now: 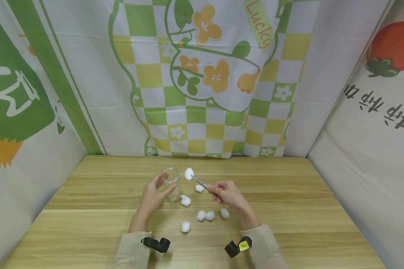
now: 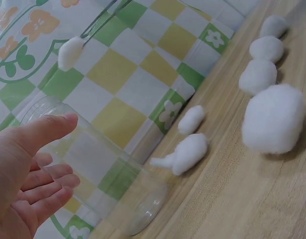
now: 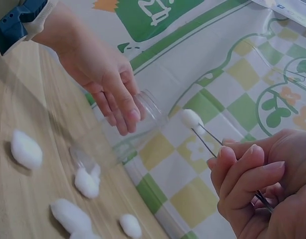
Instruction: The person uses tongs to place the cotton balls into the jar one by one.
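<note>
A clear jar (image 1: 171, 188) stands upright on the wooden table, its mouth uncovered. My left hand (image 1: 152, 195) holds it near the top, the thumb on one side and the fingers on the other. Between thumb and fingers, my right hand (image 1: 229, 194) pinches metal tweezers (image 1: 200, 182). A white cotton ball (image 1: 189, 173) is gripped in the tweezer tips, raised just right of the jar's mouth. In the left wrist view this cotton ball (image 2: 70, 53) hangs above the rim of the jar (image 2: 113, 172). One cotton ball (image 1: 186, 201) with a pulled-out wisp lies right beside the jar's base.
Several more cotton balls lie on the table (image 1: 289, 209): one (image 1: 199, 188) under the tweezers, a touching pair (image 1: 206, 216) nearer me, one (image 1: 225, 213) by the right wrist and one (image 1: 185, 227) closest to me. A checkered curtain (image 1: 202, 123) hangs behind the table's far edge.
</note>
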A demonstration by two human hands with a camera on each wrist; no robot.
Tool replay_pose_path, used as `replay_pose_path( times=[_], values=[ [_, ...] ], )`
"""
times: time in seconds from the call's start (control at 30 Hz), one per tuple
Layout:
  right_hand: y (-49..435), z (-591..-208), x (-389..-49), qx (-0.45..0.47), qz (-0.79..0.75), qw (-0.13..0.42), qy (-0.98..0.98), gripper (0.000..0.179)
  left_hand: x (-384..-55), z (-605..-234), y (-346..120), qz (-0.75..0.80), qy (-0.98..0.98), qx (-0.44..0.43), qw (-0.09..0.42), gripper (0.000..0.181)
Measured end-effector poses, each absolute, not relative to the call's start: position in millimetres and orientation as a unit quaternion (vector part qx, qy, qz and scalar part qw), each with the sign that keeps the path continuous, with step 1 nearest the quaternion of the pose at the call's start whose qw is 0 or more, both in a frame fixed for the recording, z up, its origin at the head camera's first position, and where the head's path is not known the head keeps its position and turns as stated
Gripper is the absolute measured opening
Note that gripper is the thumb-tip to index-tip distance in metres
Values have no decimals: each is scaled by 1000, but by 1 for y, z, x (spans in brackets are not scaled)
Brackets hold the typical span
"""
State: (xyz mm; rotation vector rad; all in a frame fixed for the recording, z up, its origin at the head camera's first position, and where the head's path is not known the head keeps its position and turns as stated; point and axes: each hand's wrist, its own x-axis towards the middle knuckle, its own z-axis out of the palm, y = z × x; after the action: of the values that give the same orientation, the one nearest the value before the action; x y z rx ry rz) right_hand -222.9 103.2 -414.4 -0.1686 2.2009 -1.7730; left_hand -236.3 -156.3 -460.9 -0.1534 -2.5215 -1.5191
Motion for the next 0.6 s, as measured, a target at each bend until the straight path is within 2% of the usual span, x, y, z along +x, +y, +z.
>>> replay_pose_path(
  times=[0.6],
  values=[
    [85, -409, -221, -74, -634, 177, 749, 24, -235, -460, -156, -517, -849, -53, 95, 72]
  ],
)
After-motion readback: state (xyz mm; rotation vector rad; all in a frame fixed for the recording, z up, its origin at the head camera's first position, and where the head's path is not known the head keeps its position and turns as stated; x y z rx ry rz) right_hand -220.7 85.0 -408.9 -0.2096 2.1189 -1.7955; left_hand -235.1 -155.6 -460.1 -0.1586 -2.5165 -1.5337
